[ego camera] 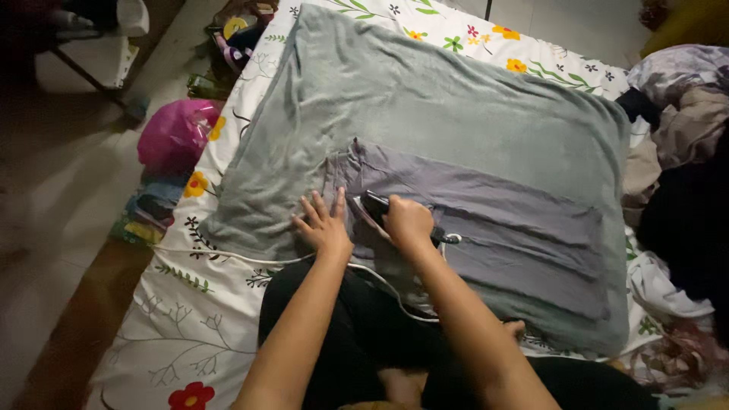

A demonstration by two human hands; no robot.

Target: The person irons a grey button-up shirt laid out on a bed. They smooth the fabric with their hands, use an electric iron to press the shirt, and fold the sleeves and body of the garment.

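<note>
Right hand [408,220] grips iron [373,205] on grey garment [486,228]; left hand [325,224] lies spread flat just beside.

A crumpled pink plastic bag [176,135] sits on the floor at about nine o'clock from the grey towel, just beside the edge of the flowered sheet; it is rounded, glossy and bulging. At about eleven o'clock, by the sheet's far corner, lies a small heap with what may be a round yellow-topped container [235,26], too dim to tell apart. No labels, signs or screens show.
</note>
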